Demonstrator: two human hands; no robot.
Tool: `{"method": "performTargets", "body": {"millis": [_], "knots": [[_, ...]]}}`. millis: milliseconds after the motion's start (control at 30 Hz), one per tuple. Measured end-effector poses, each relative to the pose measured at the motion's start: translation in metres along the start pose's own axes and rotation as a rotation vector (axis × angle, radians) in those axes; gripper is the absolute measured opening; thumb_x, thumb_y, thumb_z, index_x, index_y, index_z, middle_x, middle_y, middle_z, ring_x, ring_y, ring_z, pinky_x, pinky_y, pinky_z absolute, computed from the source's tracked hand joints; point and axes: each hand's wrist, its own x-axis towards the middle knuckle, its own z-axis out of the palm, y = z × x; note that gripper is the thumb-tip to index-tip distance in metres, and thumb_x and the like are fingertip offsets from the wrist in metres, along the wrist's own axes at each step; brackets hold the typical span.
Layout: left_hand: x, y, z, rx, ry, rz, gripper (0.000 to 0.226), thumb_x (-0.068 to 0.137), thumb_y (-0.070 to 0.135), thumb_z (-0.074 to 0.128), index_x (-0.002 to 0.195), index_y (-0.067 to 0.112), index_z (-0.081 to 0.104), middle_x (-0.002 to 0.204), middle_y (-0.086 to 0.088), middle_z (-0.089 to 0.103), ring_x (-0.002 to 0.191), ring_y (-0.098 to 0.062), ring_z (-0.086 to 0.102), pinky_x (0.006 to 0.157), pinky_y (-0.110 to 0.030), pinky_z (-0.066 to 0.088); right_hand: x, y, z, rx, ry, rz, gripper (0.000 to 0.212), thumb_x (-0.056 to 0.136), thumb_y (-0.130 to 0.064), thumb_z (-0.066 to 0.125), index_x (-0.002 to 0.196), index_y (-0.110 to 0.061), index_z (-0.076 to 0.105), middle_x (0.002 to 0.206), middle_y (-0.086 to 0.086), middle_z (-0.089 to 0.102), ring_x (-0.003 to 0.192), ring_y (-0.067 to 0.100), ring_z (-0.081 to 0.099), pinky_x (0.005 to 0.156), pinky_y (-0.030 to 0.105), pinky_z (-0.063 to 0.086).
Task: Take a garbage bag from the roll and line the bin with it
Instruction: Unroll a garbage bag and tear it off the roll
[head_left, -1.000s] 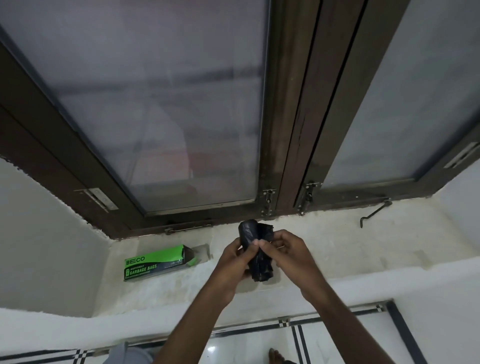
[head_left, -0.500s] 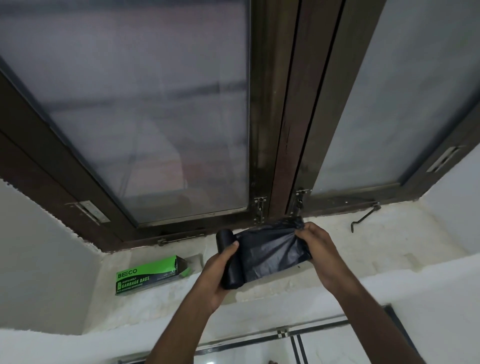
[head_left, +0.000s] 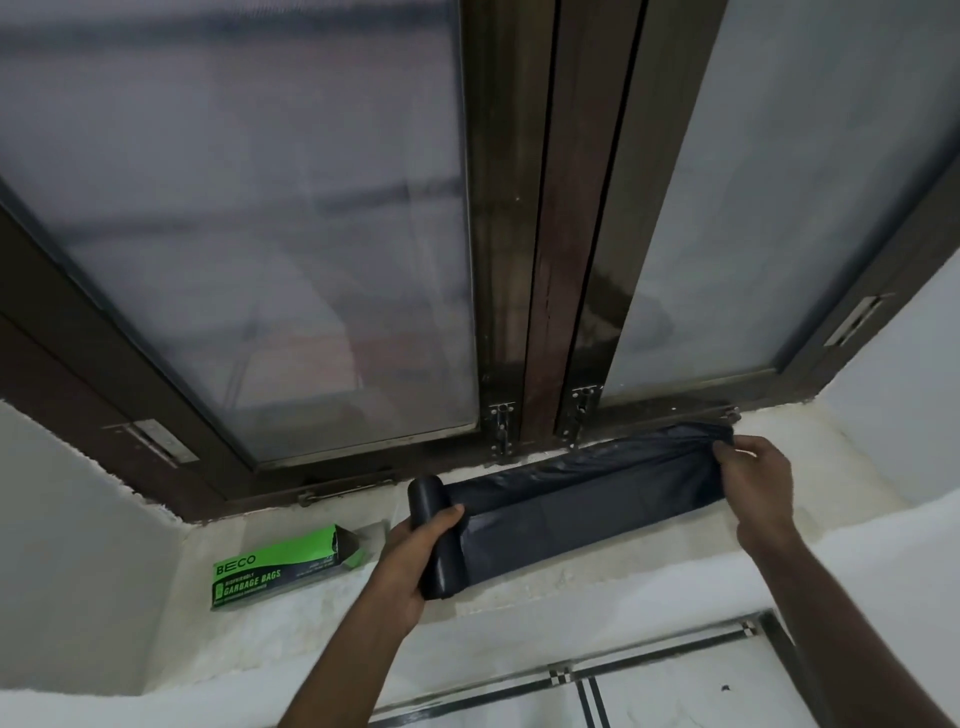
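A black roll of garbage bags (head_left: 435, 535) is held above the window sill, my left hand (head_left: 415, 558) gripping it with fingers curled round its side. From the roll a long flat black bag (head_left: 587, 506) stretches out to the right. My right hand (head_left: 756, 480) pinches the bag's bunched far end near the window frame. The bag is still joined to the roll. No bin is in view.
A green garbage-bag box (head_left: 283, 566) lies open-ended on the white stone sill (head_left: 597, 582) at the left. A dark wooden window frame (head_left: 540, 260) with frosted panes rises behind. White tiled floor with black lines (head_left: 649, 686) shows below the sill.
My right hand has pulled the bag's end far to the right, unrolling a long strip. My left hand has kept hold of the roll, which shifted slightly left.
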Motion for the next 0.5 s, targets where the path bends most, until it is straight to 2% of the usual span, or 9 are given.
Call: {"method": "performTargets", "body": {"millis": [33,100,167,200,267,333,433,500], "knots": [[-0.001,0.0,0.002,0.007,-0.002,0.0,0.048,0.076,0.026,0.082,0.118,0.013,0.062,0.107,-0.014,0.072,0.098,-0.032,0.068,0.08,-0.043,0.058,-0.002,-0.001,-0.001,-0.095,0.048,-0.048,0.026,0.093,-0.015,0.06,0.117,-0.006,0.063,0.115,0.014,0.067,0.108,0.036,0.061,0.085,0.035,0.044],[-0.004,-0.002,0.006,0.014,-0.016,0.0,0.043,0.079,0.024,0.08,0.117,0.013,0.062,0.107,-0.012,0.072,0.098,-0.031,0.068,0.079,-0.042,0.057,-0.014,-0.005,-0.001,-0.326,0.136,-0.209,0.032,0.09,-0.011,0.061,0.122,-0.01,0.062,0.123,0.016,0.063,0.114,0.039,0.056,0.092,0.042,0.044],[-0.006,-0.004,0.011,0.018,-0.044,-0.005,0.041,0.08,0.024,0.079,0.116,0.014,0.063,0.107,-0.011,0.073,0.099,-0.031,0.068,0.081,-0.042,0.057,-0.034,-0.005,0.006,-0.425,0.146,-0.418,0.037,0.086,-0.007,0.062,0.122,-0.014,0.062,0.124,0.014,0.062,0.117,0.036,0.054,0.097,0.045,0.043],[-0.007,-0.004,0.014,0.026,-0.065,-0.004,0.04,0.08,0.025,0.079,0.116,0.014,0.064,0.106,-0.011,0.074,0.099,-0.03,0.068,0.081,-0.043,0.057,-0.048,-0.003,0.014,-0.404,0.076,-0.515,0.037,0.086,-0.006,0.063,0.122,-0.015,0.062,0.124,0.01,0.061,0.118,0.032,0.054,0.098,0.041,0.042],[-0.009,-0.004,0.02,0.053,-0.099,-0.002,0.041,0.08,0.026,0.079,0.116,0.015,0.064,0.106,-0.01,0.074,0.1,-0.03,0.069,0.08,-0.042,0.058,-0.076,0.0,0.034,-0.31,-0.181,-0.63,0.034,0.09,-0.007,0.063,0.122,-0.018,0.061,0.124,0.0,0.06,0.119,0.018,0.052,0.1,0.027,0.037],[-0.011,-0.005,0.026,0.072,-0.128,-0.004,0.044,0.078,0.028,0.08,0.118,0.016,0.064,0.107,-0.009,0.075,0.101,-0.03,0.069,0.08,-0.042,0.058,-0.098,0.002,0.056,-0.304,-0.436,-0.714,0.031,0.095,-0.017,0.06,0.126,-0.022,0.06,0.125,-0.007,0.059,0.118,0.008,0.05,0.098,0.02,0.036],[-0.015,-0.004,0.032,0.092,-0.189,0.006,0.042,0.08,0.029,0.078,0.118,0.016,0.065,0.106,-0.01,0.075,0.102,-0.029,0.069,0.079,-0.04,0.057,-0.11,0.007,0.089,-0.302,-0.67,-0.756,0.035,0.097,-0.034,0.058,0.131,-0.028,0.057,0.124,-0.01,0.06,0.119,0.005,0.05,0.099,0.022,0.041],[-0.019,-0.003,0.034,0.08,-0.217,0.002,0.039,0.083,0.028,0.075,0.118,0.015,0.066,0.106,-0.011,0.075,0.101,-0.029,0.07,0.078,-0.039,0.057,-0.108,0.006,0.098,-0.306,-0.713,-0.695,0.033,0.094,-0.042,0.059,0.125,-0.032,0.06,0.107,-0.01,0.066,0.105,0.005,0.06,0.09,0.024,0.048]]}}
